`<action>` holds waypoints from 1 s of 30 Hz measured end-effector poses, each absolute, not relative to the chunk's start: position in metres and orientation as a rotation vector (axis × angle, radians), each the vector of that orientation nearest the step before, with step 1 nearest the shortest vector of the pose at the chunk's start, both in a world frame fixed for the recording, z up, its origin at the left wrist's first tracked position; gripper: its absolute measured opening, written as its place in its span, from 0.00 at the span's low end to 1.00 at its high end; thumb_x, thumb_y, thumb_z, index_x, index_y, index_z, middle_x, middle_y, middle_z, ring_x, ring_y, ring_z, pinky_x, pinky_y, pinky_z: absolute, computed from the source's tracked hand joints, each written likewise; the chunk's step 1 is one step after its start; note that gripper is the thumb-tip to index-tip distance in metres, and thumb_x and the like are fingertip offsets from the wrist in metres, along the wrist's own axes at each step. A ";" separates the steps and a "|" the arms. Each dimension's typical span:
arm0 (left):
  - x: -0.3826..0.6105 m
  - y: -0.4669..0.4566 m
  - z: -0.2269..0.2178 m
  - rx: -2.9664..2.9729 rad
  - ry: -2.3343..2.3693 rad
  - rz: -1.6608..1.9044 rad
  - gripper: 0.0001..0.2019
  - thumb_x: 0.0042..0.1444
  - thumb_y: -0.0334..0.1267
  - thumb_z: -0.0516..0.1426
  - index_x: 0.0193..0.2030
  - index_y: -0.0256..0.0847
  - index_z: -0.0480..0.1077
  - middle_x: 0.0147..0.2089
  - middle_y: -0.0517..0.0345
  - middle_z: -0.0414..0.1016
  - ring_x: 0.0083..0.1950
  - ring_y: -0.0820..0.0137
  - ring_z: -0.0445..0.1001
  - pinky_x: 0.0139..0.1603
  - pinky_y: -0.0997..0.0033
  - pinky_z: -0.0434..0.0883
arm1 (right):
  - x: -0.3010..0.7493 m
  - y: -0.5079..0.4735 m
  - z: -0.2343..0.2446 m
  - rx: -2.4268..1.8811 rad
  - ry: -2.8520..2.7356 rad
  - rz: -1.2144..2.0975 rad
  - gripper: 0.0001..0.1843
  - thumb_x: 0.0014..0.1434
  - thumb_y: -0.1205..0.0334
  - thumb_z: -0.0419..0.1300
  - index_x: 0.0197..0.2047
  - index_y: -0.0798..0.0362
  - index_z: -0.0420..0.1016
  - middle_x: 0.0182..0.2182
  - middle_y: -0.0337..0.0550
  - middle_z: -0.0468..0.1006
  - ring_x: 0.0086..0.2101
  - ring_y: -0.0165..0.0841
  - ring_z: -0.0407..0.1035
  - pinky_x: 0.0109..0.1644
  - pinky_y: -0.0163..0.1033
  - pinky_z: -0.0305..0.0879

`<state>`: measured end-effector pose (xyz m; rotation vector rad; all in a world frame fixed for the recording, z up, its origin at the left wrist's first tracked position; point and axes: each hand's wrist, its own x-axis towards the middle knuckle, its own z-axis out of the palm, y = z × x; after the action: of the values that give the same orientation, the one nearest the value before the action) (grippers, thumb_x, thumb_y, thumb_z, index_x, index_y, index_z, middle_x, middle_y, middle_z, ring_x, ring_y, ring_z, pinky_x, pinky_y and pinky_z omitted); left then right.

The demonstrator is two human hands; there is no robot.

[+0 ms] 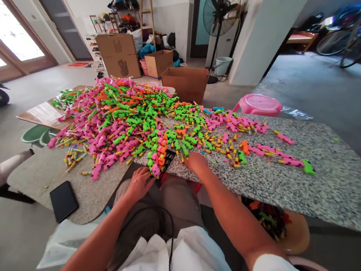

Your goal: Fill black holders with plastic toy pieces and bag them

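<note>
A big heap of pink, green and orange plastic toy pieces point(120, 115) covers the left and middle of a speckled stone table point(324, 186). My left hand point(139, 183) is below the table's front edge, fingers closed on a black tray point(166, 162) loaded with coloured pieces. My right hand point(197, 161) rests on the table edge just right of the tray, fingers curled down among loose pieces; what it holds, if anything, is hidden.
A black phone point(64, 200) lies on a lower grey slab at left. A basin of dark and coloured pieces point(268, 219) sits under the table at right. Cardboard boxes point(186, 82), a pink stool point(258, 104) and a standing fan point(221, 9) stand beyond.
</note>
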<state>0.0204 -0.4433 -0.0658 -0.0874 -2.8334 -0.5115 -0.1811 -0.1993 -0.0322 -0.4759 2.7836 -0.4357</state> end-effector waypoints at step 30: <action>0.026 -0.446 -0.069 -0.129 -2.762 -0.690 0.10 0.68 0.40 0.58 0.53 0.47 0.78 0.62 0.51 0.76 0.74 0.55 0.63 0.72 0.48 0.69 | -0.217 -0.280 -0.055 -0.976 2.451 -1.168 0.11 0.65 0.56 0.62 0.39 0.56 0.79 0.34 0.43 0.81 0.33 0.33 0.69 0.37 0.34 0.58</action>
<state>0.0263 -0.4458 -0.0690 -0.1294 -2.7619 -0.6895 -0.2173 -0.2801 -0.0547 -0.9758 2.4510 -1.1685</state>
